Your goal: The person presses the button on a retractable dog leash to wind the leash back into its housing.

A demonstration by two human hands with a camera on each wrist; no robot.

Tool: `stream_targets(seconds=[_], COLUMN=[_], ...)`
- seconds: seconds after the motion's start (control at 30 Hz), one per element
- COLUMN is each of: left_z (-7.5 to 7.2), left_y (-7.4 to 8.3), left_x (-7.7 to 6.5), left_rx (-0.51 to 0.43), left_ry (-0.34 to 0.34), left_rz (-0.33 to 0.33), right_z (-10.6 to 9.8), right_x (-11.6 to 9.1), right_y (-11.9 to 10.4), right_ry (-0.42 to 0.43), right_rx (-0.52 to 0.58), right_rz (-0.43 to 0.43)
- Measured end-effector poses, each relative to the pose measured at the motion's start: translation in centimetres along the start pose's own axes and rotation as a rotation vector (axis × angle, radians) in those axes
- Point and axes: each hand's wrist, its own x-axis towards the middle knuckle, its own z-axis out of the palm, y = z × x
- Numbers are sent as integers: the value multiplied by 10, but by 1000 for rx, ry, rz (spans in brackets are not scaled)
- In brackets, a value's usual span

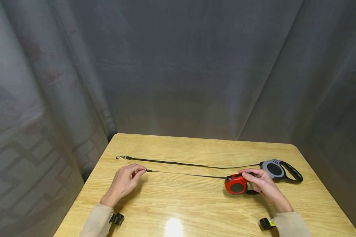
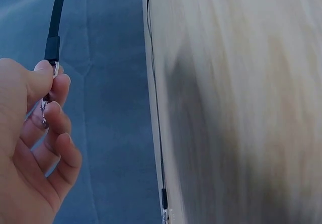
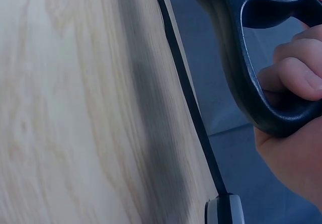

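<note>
Crosswise, the strap spans the lower frame: left hand pinches its clip, right hand grips its red case.

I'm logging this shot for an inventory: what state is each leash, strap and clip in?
Red retractable leash: held by its black handle in the right hand
Red leash's strap: extended, nearly straight
Red leash's metal clip: pinched in the left hand
Gray retractable leash: lying on the wooden table
Gray leash's strap: extended, slightly bowed
Gray leash's metal clip: lying on the table, hooked to nothing
</note>
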Motion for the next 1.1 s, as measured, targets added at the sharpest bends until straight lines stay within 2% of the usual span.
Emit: stream_targets(seconds=[0.37,0.57,0.87,1.1], left_z=[7,9,9,8], left_y=[7,9,10,11], left_x=[2,2,2,2], left_rx=[6,-3,8,-16], left_ry=[-23,-33,-21,-32], left_rz=[27,37,39,27], right_z=[3,5,7,9], right_x=[1,2,2,4], right_y=[-1,1,2,3], right_ry=[-1,-13,14,-16], right_rx=[-26,-2,2,13], right_rz=[-12,-14,14,12])
